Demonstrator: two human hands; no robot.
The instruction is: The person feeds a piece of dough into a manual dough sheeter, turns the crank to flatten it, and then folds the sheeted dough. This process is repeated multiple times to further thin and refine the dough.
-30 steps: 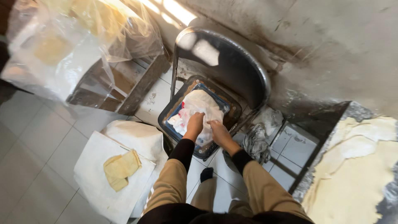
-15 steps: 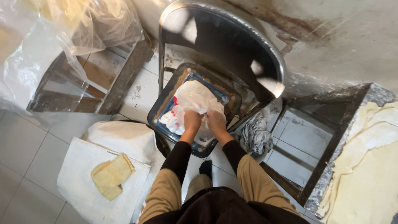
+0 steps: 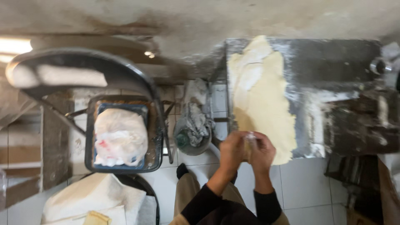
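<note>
The person has turned from the tray [image 3: 89, 137] on the chair [image 3: 83, 68] to the floured bench [image 3: 333, 71], so the work now sits at the dough, not at the bag. The dough sheet [image 3: 262, 96] lies along the bench's left part, its lower end hanging past the edge. The white bag [image 3: 121, 135], which both hands pressed a moment ago, lies alone in the tray, well apart. A bowl of grey rags [image 3: 193, 129] stands on the floor between chair and bench. The left hand [image 3: 232, 151] and right hand [image 3: 261, 152] meet just beside the sheet's lower edge, clasped on a small pale lump [image 3: 250, 139], likely dough; it's mostly hidden.
</note>
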